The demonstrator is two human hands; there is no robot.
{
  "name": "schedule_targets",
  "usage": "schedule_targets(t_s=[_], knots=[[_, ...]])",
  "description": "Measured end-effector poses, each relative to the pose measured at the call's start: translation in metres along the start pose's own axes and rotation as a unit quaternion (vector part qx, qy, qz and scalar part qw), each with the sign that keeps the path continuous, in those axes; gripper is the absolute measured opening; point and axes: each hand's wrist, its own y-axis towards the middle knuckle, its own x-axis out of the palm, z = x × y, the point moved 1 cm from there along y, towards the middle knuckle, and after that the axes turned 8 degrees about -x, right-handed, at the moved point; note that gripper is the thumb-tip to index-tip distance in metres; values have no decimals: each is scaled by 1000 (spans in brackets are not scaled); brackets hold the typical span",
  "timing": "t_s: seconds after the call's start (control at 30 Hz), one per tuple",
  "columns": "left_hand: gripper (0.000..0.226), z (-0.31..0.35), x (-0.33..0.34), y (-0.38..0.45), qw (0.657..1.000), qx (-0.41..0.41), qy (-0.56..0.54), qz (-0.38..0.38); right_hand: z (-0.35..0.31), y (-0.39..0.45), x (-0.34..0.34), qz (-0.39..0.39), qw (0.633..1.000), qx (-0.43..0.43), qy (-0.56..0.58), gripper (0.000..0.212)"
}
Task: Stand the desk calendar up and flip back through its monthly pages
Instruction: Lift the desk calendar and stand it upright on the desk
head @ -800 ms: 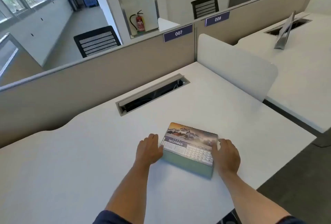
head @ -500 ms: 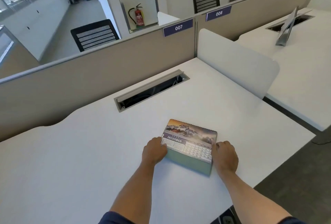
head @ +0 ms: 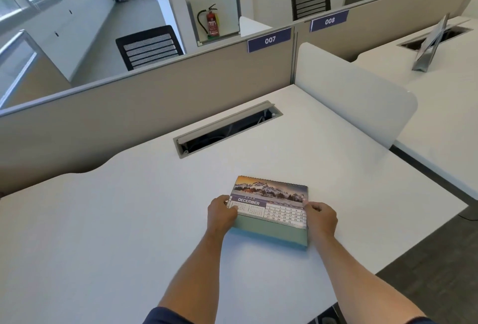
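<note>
The desk calendar [head: 271, 204] lies nearly flat on the white desk [head: 129, 207], December page up, with a mountain picture above the date grid and a green base along its near edge. My left hand [head: 222, 213] grips its left edge, fingers curled onto the page. On the opposite edge my right hand [head: 322, 219] holds it, thumb on top. The spiral binding faces away from me.
An open cable slot [head: 227, 129] is cut into the desk behind the calendar. A beige partition [head: 155, 96] closes the far side and a white side screen [head: 357, 106] the right. The desk's right edge drops off close to my right hand. Another calendar [head: 429, 46] stands on the neighbouring desk.
Both hands have closed in from beside the calendar and now grip its two side edges. The calendar has stayed in place on the desk.
</note>
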Motion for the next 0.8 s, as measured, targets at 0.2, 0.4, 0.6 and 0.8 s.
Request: schedule_targets(t_s=[0.2,0.4,0.6,0.8], knots=[[25,-19,-25,2,996,-54,-56,33,-9,8,23,-79,994,26,76,4],[17,-25,-68,4,980,-102,-127,116,-56,-2,50,-170,978,-35,113,10],[36,-27,-125,4,965,-75,-147,202,-103,-19,102,-258,954,-88,124,13],[57,-49,-182,6,927,-92,-199,304,-154,-42,171,-345,927,-103,105,18]])
